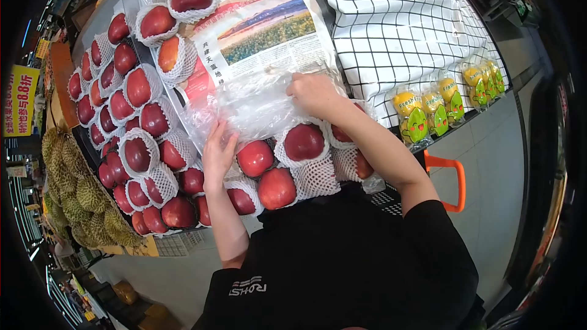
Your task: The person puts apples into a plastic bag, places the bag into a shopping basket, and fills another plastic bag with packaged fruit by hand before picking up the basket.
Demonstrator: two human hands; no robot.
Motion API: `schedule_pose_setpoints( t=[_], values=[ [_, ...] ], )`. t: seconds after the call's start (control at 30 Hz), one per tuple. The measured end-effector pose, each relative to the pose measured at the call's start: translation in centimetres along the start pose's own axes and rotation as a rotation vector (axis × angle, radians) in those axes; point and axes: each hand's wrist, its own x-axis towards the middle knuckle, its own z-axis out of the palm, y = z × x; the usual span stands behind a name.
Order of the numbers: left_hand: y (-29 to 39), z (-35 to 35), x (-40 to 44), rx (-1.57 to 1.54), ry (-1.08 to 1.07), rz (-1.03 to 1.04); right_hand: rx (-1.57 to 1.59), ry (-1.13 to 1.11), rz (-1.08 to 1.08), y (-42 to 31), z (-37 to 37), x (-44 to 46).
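Observation:
A crumpled clear plastic bag point(260, 110) lies across the lower part of a printed newspaper point(269, 27). My right hand point(313, 94) has its fingers pinched together on the bag's upper right edge. At the bag's lower left, my left hand point(219, 151) rests with thumb and fingers apart, its fingertips at the plastic. Just below the bag are red apples, among them a bare one point(255, 158) near my left hand and a dark one point(304, 142) in a white foam net. Another bare apple point(277, 187) sits closer to my body.
On the left, a tray of netted red apples point(138, 88) stands beside a heap of durians point(76, 183). A black-and-white checked cloth point(403, 24) covers the right side, with several bagged yellow fruits point(411, 116) along its edge. An orange handle point(455, 186) sticks out below.

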Motion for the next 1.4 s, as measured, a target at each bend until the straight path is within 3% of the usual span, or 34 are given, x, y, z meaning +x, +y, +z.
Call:
schedule_pose_setpoints(
  t=[0.13, 0.27, 0.37, 0.53, 0.73, 1.0, 1.27, 1.4],
  values=[
    [-0.9, -0.4, -0.3, -0.075, -0.099, 0.052, 0.130, -0.049, 0.063, -0.5, -1.0, -1.6],
    [3.3, -2.6, -2.5, -0.068, -0.019, 0.105, 0.218, 0.367, 0.004, -2.8, -3.8, -4.2],
    [6.3, -3.6, -4.9, -0.273, 0.050, 0.109, 0.413, 0.643, -0.047, -5.9, -5.1, -7.2],
    [7.4, -2.8, -8.8, -0.595, 0.009, 0.202, 0.697, 0.775, -0.142, -11.3, -2.3, -12.2],
    [7.3, -2.6, -11.8, -0.631, -0.120, 0.233, 0.698, 0.707, -0.109, -13.2, -0.3, -15.1],
    [4.7, -3.9, -15.7, -0.549, -0.086, 0.226, 0.698, 0.699, -0.070, -17.6, 2.5, -17.2],
    [1.0, -4.2, -22.3, -0.712, -0.036, 0.196, 0.686, 0.619, 0.037, -22.8, 5.4, -20.4],
    [-1.0, -3.2, -25.4, -0.668, -0.260, 0.067, 0.699, 0.471, 0.119, -25.6, 7.5, -22.7]
  ],
)
